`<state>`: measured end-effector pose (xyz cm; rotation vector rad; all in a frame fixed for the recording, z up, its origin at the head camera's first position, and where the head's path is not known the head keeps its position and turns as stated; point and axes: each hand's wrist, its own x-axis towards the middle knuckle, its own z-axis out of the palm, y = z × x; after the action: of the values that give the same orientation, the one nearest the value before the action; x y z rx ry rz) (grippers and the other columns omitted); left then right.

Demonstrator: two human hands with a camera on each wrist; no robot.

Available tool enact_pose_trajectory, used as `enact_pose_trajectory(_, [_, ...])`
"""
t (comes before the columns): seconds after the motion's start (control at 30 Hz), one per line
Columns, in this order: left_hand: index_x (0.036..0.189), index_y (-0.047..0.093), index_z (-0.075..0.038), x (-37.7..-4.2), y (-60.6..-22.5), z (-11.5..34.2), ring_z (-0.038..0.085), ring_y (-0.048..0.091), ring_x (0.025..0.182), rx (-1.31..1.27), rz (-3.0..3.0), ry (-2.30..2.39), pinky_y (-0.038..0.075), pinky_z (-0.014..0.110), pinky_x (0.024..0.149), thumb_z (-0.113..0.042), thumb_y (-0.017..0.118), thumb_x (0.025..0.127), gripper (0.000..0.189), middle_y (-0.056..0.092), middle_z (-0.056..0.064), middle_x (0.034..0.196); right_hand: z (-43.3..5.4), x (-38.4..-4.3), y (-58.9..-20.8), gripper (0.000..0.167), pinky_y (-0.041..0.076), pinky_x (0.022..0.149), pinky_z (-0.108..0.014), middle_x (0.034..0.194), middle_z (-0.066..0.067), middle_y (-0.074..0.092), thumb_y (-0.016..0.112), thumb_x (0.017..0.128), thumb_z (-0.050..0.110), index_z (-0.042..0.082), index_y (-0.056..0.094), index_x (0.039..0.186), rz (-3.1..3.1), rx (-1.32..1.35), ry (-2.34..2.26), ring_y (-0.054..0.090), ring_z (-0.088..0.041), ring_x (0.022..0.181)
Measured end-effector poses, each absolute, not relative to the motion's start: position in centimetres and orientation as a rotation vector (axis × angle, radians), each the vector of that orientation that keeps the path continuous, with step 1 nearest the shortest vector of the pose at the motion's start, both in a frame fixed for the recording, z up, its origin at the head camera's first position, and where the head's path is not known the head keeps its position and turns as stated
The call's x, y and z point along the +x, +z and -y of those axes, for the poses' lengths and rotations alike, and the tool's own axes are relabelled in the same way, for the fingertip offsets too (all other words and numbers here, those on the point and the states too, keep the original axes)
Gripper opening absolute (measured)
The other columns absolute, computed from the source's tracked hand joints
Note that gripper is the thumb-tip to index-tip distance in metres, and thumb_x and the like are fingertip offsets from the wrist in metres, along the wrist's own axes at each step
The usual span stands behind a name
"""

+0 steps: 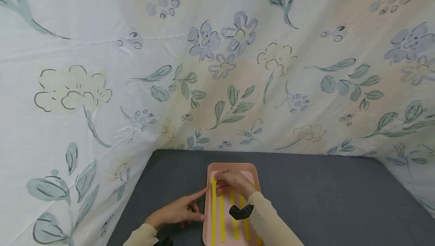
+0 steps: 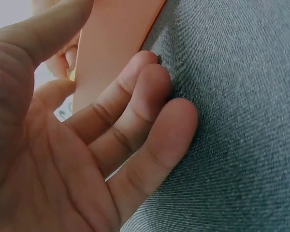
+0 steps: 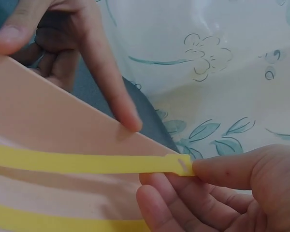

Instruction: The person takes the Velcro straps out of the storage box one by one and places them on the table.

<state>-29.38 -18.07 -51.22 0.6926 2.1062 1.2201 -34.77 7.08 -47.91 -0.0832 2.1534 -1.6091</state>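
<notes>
A pink rectangular tray (image 1: 205,216) holds several yellow straps (image 1: 222,219) laid lengthwise, roughly side by side. Over the tray's far left part, my right hand (image 1: 234,181) pinches the slotted far end of the leftmost yellow strap (image 3: 87,163) between thumb and fingers. In the right wrist view that end is raised near the tray's rim, and the strap runs back along the tray. My left hand (image 1: 178,211) is at the tray's left side, index finger and thumb extended to its rim. Its other fingers (image 2: 171,133) are loosely bent beside the tray's outer wall, holding nothing.
The tray stands on a dark grey cloth-covered table (image 1: 316,197). A white floral curtain (image 1: 238,87) hangs behind the table and along its left side. Black wrist devices (image 1: 241,212) sit on both forearms, over cream sleeves.
</notes>
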Motion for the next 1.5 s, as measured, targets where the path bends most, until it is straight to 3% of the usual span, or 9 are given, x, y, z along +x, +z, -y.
enact_pose_trajectory(0.27, [0.163,0.017,-0.034,-28.9,-50.9,17.8,0.011,0.066,0.064,0.660,-2.209,1.151,0.054,0.034,0.053,-0.053,0.073,0.089,0.095,0.073,-0.006,0.081,-7.5,-34.6,-47.0,0.023,0.060,0.082,-0.038,0.097,-0.011,0.071,0.061,0.101,0.020,0.000,0.067,0.108,-2.119,-0.091,-1.672,0.071,-0.020,0.082])
enact_pose_trajectory(0.5, [0.161,0.031,-0.024,-28.0,-49.9,17.1,0.011,0.057,0.061,0.652,-2.261,1.169,0.047,0.030,0.051,-0.038,0.077,0.090,0.086,0.067,-0.003,0.086,-8.1,-34.3,-45.5,0.025,0.060,0.082,-0.039,0.100,-0.013,0.073,0.063,0.100,0.019,0.000,0.068,0.115,-2.126,-0.037,-1.731,0.074,-0.022,0.084])
enact_pose_trajectory(0.77, [0.159,0.035,-0.017,-27.9,-49.0,16.4,0.008,0.062,0.073,0.696,-2.323,1.083,0.049,0.025,0.068,-0.030,0.079,0.090,0.083,0.070,-0.007,0.091,-9.7,-34.5,-43.4,0.025,0.060,0.079,-0.035,0.099,-0.011,0.071,0.062,0.102,0.018,0.000,0.067,0.118,-2.112,-0.085,-1.821,0.072,-0.020,0.082])
enact_pose_trajectory(1.13, [0.158,0.036,-0.016,-27.5,-49.0,16.4,0.009,0.063,0.075,0.699,-2.355,1.063,0.050,0.026,0.070,-0.033,0.080,0.088,0.085,0.071,-0.007,0.093,-11.7,-34.7,-40.2,0.029,0.060,0.080,-0.035,0.102,-0.011,0.071,0.057,0.104,0.017,-0.002,0.062,0.125,-2.093,-0.078,-1.904,0.072,-0.016,0.081])
enact_pose_trajectory(1.27, [0.159,0.037,-0.024,-28.5,-50.7,17.0,0.008,0.065,0.076,0.726,-2.346,1.062,0.051,0.026,0.070,-0.044,0.078,0.087,0.085,0.071,-0.010,0.093,-11.9,-34.7,-39.0,0.029,0.060,0.081,-0.035,0.096,-0.007,0.071,0.057,0.104,0.015,-0.005,0.060,0.125,-2.077,-0.103,-1.958,0.071,-0.015,0.078])
enact_pose_trajectory(1.37, [0.158,0.037,-0.024,-28.5,-50.6,17.1,0.008,0.065,0.076,0.733,-2.331,1.077,0.051,0.025,0.069,-0.046,0.078,0.086,0.086,0.071,-0.010,0.092,-12.2,-34.7,-38.0,0.029,0.060,0.081,-0.034,0.095,-0.005,0.070,0.058,0.104,0.014,-0.005,0.060,0.126,-2.085,-0.109,-1.980,0.070,-0.013,0.078])
enact_pose_trajectory(1.5, [0.158,0.036,-0.014,-27.5,-49.0,16.7,0.008,0.063,0.075,0.753,-2.328,1.077,0.050,0.026,0.069,-0.040,0.078,0.088,0.086,0.070,-0.008,0.093,-12.8,-34.6,-36.7,0.029,0.060,0.081,-0.032,0.094,-0.003,0.068,0.059,0.103,0.016,-0.004,0.062,0.125,-2.134,-0.100,-1.986,0.069,-0.013,0.079])
